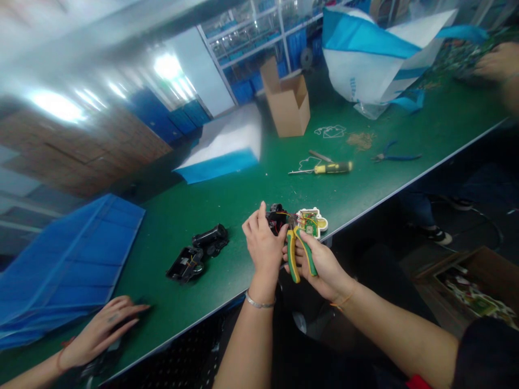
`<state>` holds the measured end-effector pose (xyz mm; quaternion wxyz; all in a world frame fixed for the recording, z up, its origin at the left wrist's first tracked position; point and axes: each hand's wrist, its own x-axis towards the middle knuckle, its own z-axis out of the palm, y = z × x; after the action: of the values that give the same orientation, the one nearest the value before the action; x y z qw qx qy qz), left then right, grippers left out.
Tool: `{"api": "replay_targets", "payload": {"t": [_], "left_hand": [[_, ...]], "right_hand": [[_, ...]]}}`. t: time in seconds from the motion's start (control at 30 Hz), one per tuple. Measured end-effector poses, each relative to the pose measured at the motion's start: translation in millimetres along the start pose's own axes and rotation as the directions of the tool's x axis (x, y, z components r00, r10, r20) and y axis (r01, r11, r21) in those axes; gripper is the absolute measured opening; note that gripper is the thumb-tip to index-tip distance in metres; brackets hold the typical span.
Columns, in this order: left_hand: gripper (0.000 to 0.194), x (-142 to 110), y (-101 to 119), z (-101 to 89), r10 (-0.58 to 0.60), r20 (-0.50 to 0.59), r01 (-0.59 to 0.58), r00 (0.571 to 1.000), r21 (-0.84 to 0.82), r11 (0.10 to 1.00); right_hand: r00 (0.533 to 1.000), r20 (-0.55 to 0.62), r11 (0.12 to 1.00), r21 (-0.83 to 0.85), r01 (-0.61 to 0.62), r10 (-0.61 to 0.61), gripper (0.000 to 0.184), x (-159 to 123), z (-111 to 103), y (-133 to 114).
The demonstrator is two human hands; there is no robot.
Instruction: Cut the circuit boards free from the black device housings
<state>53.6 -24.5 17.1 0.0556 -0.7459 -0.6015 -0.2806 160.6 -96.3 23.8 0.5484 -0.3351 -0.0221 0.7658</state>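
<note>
Head view — circuit board in white casing

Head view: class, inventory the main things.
Table: 1, green, centre
Pliers: 1, yellow-green, centre
Circuit board: 1, green, in white housing
Wired casing: 1, black, centre
Loose parts: at least 2, black, left
Screwdriver: 1, yellow, table
Second pliers: 1, blue, table right
Carton: 1, brown, table back
Bag: 1, white-blue, upper right
Container: 1, blue, far left
Box: 1, brown, lower right
Other people's hands: 2, bare, lower left, upper right
Left hand: 1, bare, at casing
Right hand: 1, bare, gripping pliers
</note>
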Motion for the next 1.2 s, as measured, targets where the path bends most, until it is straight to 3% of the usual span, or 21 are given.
{"api": "replay_targets", "payload": {"t": [0.27,0.43,0.83,1.0,1.1,1.17,1.2], "left_hand": [[0.078,0,0,0.3,-0.005,0.005,0.005,1.0,-0.019,1.0],[0.076,1,0,-0.8,-0.009,0.01,0.009,1.0,-0.024,1.0],[0.071,1,-2,0.4,-0.065,-0.002,0.065,0.998,-0.057,0.996],[0.07,4,-6,-1.1,-0.111,-0.016,0.108,0.994,-0.106,0.988],[0.069,3,-7,-1.5,-0.115,-0.013,0.112,0.993,-0.129,0.985],[0.068,2,-7,-1.8,-0.108,-0.011,0.105,0.994,-0.14,0.985],[0.068,2,-8,-1.9,-0.103,-0.011,0.101,0.995,-0.143,0.985]], "right_hand": [[1.0,-0.013,0.999,-0.039,0.022,-0.022,0.025,2,0,2],[0.997,0.004,0.992,-0.108,0.073,-0.073,0.013,7,-6,6],[0.992,0.096,0.987,-0.126,0.095,-0.083,0.032,12,-18,9],[0.952,0.27,0.978,-0.103,0.18,-0.147,0.032,-8,-17,-4],[0.898,0.309,0.891,-0.234,0.39,-0.312,0.035,-21,-19,-33],[0.828,0.232,0.686,-0.472,0.554,-0.51,0.043,-20,-28,-64],[0.754,0.2,0.511,-0.626,0.589,-0.625,0.047,-15,-35,-81]]}}
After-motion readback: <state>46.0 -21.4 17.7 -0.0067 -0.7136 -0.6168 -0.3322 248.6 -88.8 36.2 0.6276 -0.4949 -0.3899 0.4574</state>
